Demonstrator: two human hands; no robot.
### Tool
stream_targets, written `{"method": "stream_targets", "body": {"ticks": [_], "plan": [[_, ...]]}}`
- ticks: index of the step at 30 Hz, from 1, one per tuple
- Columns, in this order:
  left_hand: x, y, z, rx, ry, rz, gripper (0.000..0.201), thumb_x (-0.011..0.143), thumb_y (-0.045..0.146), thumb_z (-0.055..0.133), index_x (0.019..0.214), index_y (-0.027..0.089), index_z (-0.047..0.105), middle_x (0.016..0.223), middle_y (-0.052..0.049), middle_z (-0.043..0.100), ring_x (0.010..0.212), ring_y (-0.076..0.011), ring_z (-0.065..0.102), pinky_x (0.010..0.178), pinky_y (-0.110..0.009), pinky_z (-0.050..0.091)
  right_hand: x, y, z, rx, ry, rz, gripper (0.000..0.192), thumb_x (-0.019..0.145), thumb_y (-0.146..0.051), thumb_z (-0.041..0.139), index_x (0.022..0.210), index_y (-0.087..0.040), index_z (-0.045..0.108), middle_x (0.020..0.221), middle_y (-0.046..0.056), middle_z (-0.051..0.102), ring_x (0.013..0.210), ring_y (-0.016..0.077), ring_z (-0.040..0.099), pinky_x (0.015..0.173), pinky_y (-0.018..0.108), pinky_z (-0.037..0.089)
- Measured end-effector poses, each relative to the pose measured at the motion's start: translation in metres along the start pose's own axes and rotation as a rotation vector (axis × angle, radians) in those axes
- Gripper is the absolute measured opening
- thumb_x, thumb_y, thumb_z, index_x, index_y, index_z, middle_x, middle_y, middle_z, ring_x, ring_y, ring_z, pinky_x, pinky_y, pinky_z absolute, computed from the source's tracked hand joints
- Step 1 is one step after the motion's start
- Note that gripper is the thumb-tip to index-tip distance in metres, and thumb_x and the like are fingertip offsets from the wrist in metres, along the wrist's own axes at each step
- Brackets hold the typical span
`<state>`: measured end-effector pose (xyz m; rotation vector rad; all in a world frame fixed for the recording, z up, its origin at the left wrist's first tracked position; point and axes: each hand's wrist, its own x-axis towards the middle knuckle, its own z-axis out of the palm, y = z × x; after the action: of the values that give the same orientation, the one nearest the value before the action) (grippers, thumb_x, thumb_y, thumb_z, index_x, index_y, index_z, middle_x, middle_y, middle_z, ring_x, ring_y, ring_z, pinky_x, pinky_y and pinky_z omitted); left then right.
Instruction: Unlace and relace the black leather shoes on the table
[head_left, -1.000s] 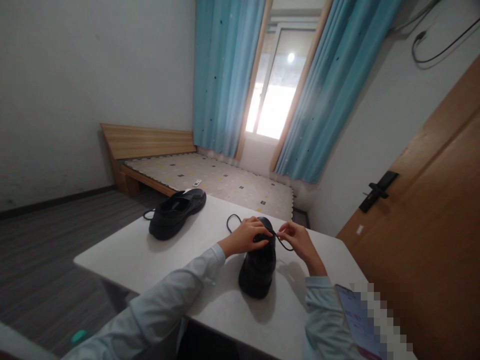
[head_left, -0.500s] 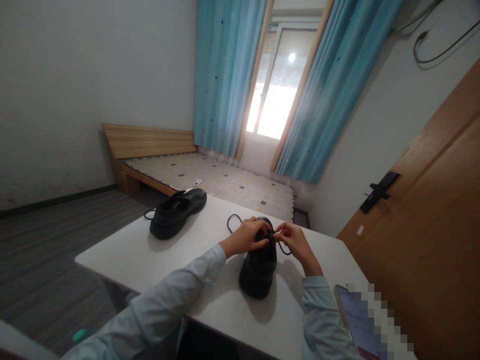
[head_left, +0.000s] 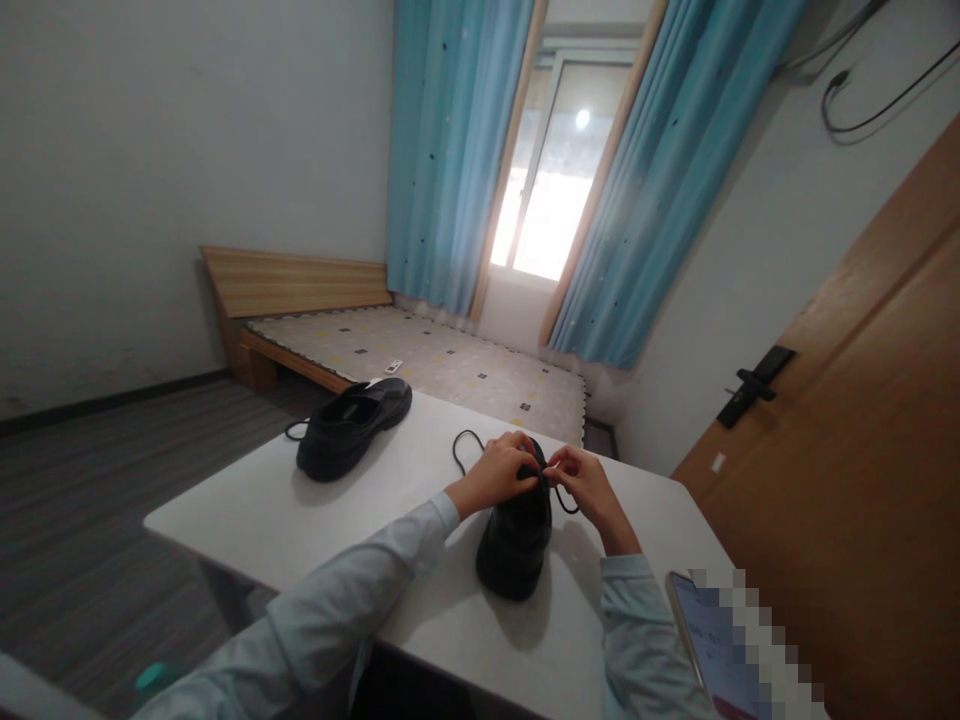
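Head view, black shoe (head_left: 516, 545) being steadied mid-table (head_left: 300, 510), its lace (head_left: 559, 492) being pinched by left hand (head_left: 496, 477) and right hand (head_left: 589, 483), second shoe (head_left: 351, 428) lying at ten o'clock.

Matt black leather shoe (head_left: 516, 540) on smooth white table (head_left: 255, 510)

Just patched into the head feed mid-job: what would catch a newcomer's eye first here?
Both hands, left hand and right hand, meet over the near black shoe at the middle of the white table, pinching its black lace. A second black shoe sits alone at the table's far left. Behind, a bright window glows between blue curtains.
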<state>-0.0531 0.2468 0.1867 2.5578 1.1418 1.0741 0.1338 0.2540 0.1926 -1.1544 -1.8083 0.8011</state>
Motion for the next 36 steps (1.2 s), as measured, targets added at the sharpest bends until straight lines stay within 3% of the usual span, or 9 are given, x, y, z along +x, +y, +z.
{"method": "stream_targets", "body": {"ticks": [15, 19, 24, 29, 33, 36], "plan": [[-0.001, 0.004, 0.008, 0.009, 0.054, -0.064, 0.007, 0.076, 0.022, 0.063, 0.078, 0.02, 0.07, 0.094, -0.004, 0.061, 0.091, -0.0202, 0.05, 0.08, -0.033, 0.04, -0.001, -0.001, 0.001, -0.09, -0.031, -0.023, 0.023, 0.071, -0.037, 0.065, 0.082, -0.018, 0.059, 0.054, -0.002, 0.059, 0.047, 0.0116, 0.048, 0.044, 0.022, 0.032], [-0.002, 0.003, 0.007, -0.03, 0.066, -0.054, 0.008, 0.075, 0.024, 0.063, 0.079, 0.02, 0.069, 0.093, -0.004, 0.06, 0.09, -0.0202, 0.05, 0.081, -0.033, 0.04, -0.002, 0.0, -0.001, -0.145, -0.029, -0.044, 0.027, 0.07, -0.041, 0.067, 0.085, -0.019, 0.06, 0.063, -0.001, 0.059, 0.051, 0.012, 0.048, 0.047, 0.023, 0.036], [-0.003, 0.002, 0.006, -0.091, 0.086, -0.029, 0.006, 0.074, 0.023, 0.064, 0.076, 0.019, 0.068, 0.091, -0.005, 0.06, 0.089, -0.02, 0.051, 0.082, -0.033, 0.04, -0.005, -0.002, -0.003, -0.234, -0.027, -0.099, 0.041, 0.061, -0.042, 0.074, 0.096, -0.022, 0.062, 0.101, 0.007, 0.06, 0.084, 0.021, 0.056, 0.064, 0.031, 0.046], [-0.003, 0.001, 0.0, -0.164, 0.12, -0.012, 0.005, 0.076, 0.02, 0.059, 0.076, 0.018, 0.063, 0.088, -0.005, 0.059, 0.088, -0.0194, 0.051, 0.082, -0.032, 0.04, -0.008, -0.004, -0.002, -0.167, -0.107, -0.09, 0.064, 0.059, -0.043, 0.077, 0.116, -0.026, 0.051, 0.125, 0.008, 0.053, 0.119, 0.0276, 0.046, 0.091, 0.042, 0.042], [0.0, -0.002, -0.01, -0.319, 0.225, -0.12, 0.008, 0.079, 0.023, 0.052, 0.076, 0.018, 0.058, 0.081, -0.002, 0.059, 0.082, -0.0174, 0.053, 0.08, -0.032, 0.041, -0.008, -0.001, -0.001, -0.066, -0.178, -0.033, 0.072, 0.061, -0.041, 0.077, 0.123, -0.027, 0.043, 0.13, 0.009, 0.051, 0.123, 0.027, 0.045, 0.099, 0.047, 0.036], [0.002, -0.008, -0.019, -0.58, 0.315, -0.196, 0.012, 0.082, 0.028, 0.049, 0.077, 0.017, 0.053, 0.081, -0.002, 0.06, 0.082, -0.0162, 0.056, 0.081, -0.031, 0.043, -0.008, 0.002, -0.001, -0.014, -0.209, 0.001, 0.071, 0.061, -0.039, 0.077, 0.123, -0.026, 0.043, 0.125, 0.01, 0.055, 0.12, 0.0265, 0.049, 0.1, 0.048, 0.034]]}}
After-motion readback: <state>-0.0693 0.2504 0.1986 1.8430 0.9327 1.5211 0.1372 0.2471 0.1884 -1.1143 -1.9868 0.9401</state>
